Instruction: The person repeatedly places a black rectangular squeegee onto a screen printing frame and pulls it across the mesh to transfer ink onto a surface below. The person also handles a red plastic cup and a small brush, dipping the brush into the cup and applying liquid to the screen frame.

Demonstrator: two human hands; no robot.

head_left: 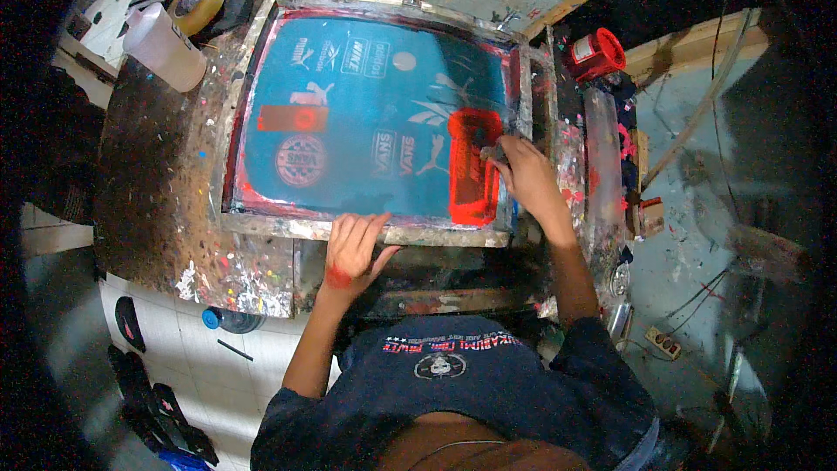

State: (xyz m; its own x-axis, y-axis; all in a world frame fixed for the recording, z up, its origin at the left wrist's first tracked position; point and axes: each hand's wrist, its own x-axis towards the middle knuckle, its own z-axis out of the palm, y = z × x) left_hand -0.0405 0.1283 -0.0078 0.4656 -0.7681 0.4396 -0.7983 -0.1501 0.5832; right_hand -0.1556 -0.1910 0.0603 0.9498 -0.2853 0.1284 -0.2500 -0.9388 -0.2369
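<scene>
A silk-screen printing frame (366, 228) lies on the worktable, with blue-green mesh (349, 183) bearing several pale stencil designs. Wet red ink (473, 201) covers a tall patch at the mesh's right side, and a smaller red block (294, 118) shows at the left. My left hand (353, 249) grips the near wooden bar, fingers over the top and thumb lower down. Over the right edge of the red patch, my right hand (526, 176) is closed in a pinch on a small greyish piece (494, 153). Its exact kind is hard to make out.
A translucent plastic jug (166, 48) and a roll of yellowish tape (196, 7) stand at the far left. A red tub (597, 54) is beyond the frame's right corner. Below the paint-stained table (157, 201) lies a blue-capped bottle (231, 320); a power strip (663, 342) is at right.
</scene>
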